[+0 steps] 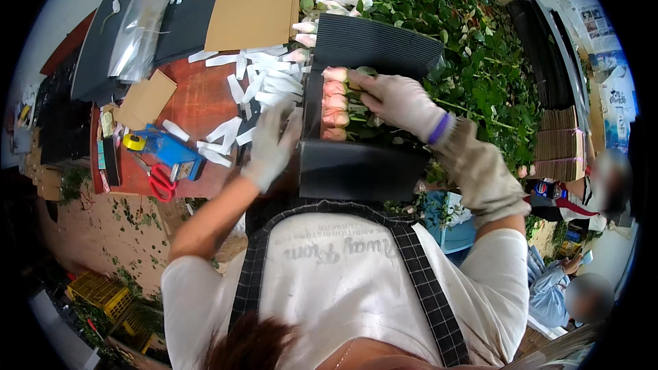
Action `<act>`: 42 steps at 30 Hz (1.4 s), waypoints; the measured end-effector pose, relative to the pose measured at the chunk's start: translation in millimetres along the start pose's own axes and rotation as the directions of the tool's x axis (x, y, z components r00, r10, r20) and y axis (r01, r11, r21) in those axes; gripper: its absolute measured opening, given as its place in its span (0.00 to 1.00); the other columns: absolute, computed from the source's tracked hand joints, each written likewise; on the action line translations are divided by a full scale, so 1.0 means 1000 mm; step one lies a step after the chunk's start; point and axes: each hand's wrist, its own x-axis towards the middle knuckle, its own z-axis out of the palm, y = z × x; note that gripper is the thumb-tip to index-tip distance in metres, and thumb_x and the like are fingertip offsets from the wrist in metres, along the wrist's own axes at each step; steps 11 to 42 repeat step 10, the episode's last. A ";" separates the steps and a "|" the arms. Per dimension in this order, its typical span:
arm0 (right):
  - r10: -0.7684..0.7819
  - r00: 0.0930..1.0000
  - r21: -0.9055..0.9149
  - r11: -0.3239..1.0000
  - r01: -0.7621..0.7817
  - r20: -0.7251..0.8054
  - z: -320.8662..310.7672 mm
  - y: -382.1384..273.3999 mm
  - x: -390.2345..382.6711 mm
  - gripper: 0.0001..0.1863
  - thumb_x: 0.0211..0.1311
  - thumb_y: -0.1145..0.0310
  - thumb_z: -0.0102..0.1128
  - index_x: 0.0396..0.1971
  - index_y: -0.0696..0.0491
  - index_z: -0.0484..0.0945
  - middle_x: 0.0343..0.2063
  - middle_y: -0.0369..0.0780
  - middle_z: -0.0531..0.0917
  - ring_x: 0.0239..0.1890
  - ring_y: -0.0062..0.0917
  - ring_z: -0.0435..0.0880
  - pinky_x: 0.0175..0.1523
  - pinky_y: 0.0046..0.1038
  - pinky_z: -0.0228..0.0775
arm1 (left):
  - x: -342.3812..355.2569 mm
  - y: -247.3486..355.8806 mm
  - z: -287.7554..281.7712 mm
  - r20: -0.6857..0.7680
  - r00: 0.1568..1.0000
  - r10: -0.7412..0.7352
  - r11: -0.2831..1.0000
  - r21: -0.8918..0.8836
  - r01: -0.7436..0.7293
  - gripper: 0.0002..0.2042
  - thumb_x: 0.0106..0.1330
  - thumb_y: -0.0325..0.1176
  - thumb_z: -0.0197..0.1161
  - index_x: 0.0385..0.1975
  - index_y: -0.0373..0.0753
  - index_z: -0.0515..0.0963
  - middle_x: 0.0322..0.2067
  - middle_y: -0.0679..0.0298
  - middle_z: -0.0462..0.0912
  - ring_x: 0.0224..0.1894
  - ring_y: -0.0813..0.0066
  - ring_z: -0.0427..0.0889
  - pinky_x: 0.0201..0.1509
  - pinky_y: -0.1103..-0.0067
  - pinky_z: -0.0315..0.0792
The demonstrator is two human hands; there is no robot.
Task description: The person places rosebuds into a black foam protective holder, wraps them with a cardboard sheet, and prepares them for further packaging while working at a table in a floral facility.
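Five or so, that is several, pale pink roses (335,101) lie in a column, heads to the left, on a black corrugated sheet (384,44) whose far and near flaps stand up. My right hand (404,103), in a whitish glove, is closed at the topmost rose (334,74), fingers around its stem just behind the head; the fingertips are partly hidden. Left of the sheet hovers my left hand (273,147), gloved and slightly blurred, with fingers stretched and nothing visible in it. White mesh sleeves (277,82) lie in a loose pile beyond it.
Leafy rose stems (473,62) cover the table's right side. Red-handled scissors (162,181), a blue tape dispenser (171,153) and a yellow tape measure (133,142) sit at left. Brown cardboard sheets (257,3) lie at the back. Two people are at the far right.
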 end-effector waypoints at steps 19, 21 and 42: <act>-0.735 0.677 0.576 0.540 0.614 -0.033 -0.093 -0.076 -0.090 0.27 0.61 0.53 0.49 0.53 0.59 0.68 0.52 0.52 0.72 0.55 0.39 0.72 0.54 0.37 0.71 | 0.050 0.061 -0.068 0.665 0.744 0.060 -0.083 -0.740 0.668 0.35 0.64 0.63 0.34 0.58 0.39 0.63 0.57 0.55 0.68 0.57 0.62 0.69 0.59 0.65 0.64; -0.735 0.677 0.576 0.540 0.614 -0.033 -0.093 -0.076 -0.090 0.27 0.61 0.53 0.49 0.53 0.59 0.68 0.52 0.52 0.72 0.55 0.39 0.72 0.54 0.37 0.71 | 0.050 0.061 -0.068 0.665 0.744 0.060 -0.083 -0.740 0.668 0.35 0.64 0.63 0.34 0.58 0.39 0.63 0.57 0.55 0.68 0.57 0.62 0.69 0.59 0.65 0.64; -0.735 0.677 0.576 0.540 0.614 -0.033 -0.093 -0.076 -0.090 0.27 0.61 0.53 0.49 0.53 0.59 0.68 0.52 0.52 0.72 0.55 0.39 0.72 0.54 0.37 0.71 | 0.050 0.061 -0.068 0.665 0.744 0.060 -0.083 -0.740 0.668 0.35 0.64 0.63 0.34 0.58 0.39 0.63 0.57 0.55 0.68 0.57 0.62 0.69 0.59 0.65 0.64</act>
